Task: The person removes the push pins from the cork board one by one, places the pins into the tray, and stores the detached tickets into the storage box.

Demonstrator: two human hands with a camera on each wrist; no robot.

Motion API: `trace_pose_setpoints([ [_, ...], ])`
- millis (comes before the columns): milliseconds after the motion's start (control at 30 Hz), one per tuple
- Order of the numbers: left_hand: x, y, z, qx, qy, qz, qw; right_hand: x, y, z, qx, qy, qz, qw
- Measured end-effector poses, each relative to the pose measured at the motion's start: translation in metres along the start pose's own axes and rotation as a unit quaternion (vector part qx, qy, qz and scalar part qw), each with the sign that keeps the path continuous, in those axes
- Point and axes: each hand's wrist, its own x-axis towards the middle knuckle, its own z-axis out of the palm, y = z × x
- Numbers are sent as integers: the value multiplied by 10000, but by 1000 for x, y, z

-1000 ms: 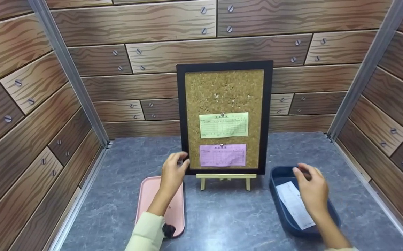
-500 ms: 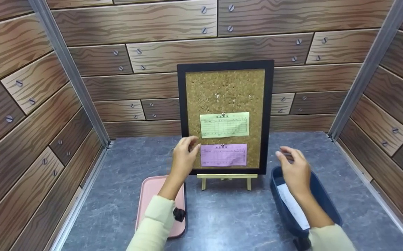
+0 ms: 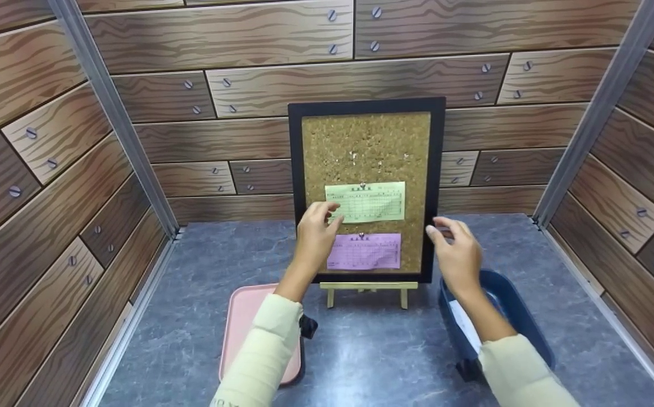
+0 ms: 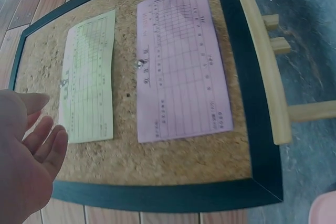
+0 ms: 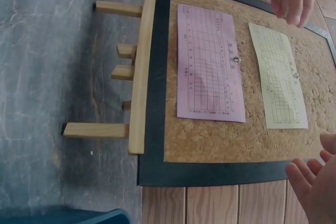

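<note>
Hovering by one corkboard (image 3: 366, 134), two hands (image 3: 315, 238) (image 3: 459, 257), loosely spread; two pinned slips (image 3: 369, 202) (image 3: 367, 252)

Tabletop (image 3: 360, 356) — grey-blue, apparently marbled beneath glare; supports, left to right: pink tray (image 3: 243, 311); wooden easel (image 3: 369, 286); blue bin (image 3: 527, 316).

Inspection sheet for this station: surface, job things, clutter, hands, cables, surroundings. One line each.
Surface: grey-blue marbled tabletop.
Job's things: green slip pinned above purple slip on the framed corkboard, which stands on a wooden easel; pink tray to the left; blue bin to the right, white paper inside.
Clutter: nothing seen.
Hands: left hand at the green slip's lower left; right hand near the board's right edge; nothing seen in either.
Cables: nothing seen.
Surroundings: wood-print walls, metal corner posts.
</note>
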Motion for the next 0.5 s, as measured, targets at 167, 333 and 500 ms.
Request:
trace_pose_setpoints([
  [167,10,5,8,25,-89,11,10000,9,-3,11,154,39,-141,9998],
  [333,22,8,16,111,-52,-22,9999,19,-6,21,92,21,-229,9997],
  [500,32,12,27,198,-59,-83,9998,28,-6,30,-5,27,-135,9999],
])
